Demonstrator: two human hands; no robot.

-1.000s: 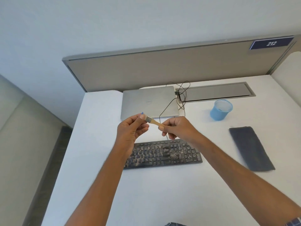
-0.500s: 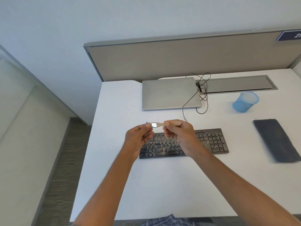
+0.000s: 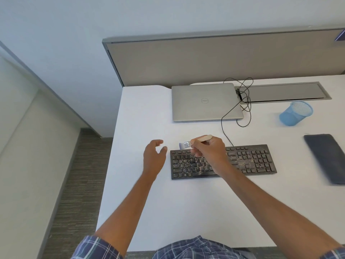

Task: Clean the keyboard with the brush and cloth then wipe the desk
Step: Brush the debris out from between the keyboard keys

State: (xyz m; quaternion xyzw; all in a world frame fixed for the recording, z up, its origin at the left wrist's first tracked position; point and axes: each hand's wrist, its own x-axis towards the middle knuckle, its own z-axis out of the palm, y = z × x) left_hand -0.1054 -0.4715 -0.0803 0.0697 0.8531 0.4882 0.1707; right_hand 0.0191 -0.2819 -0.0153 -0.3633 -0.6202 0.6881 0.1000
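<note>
At the left, the left hand is out over the white desk top, just beside the left end of the keyboard, with its fingers loosely spread and the thumb apart, holding nothing; whether it touches the surface cannot be told. Next to it, the small brush with a pale wooden handle and light bristles lies nearly level above the upper left corner of the flat black keyboard, bristles pointing left. The right hand has its fingers curled round the handle and hides the middle keys. Pale specks litter the keys, thickest at the left half and near the number pad. Behind the keyboard lies a closed silver laptop, and a thin black cable loops from its right side down to the keyboard. Further right stands a blue mesh cup. The dark grey folded cloth lies flat near the right edge, apart from the keyboard.
</note>
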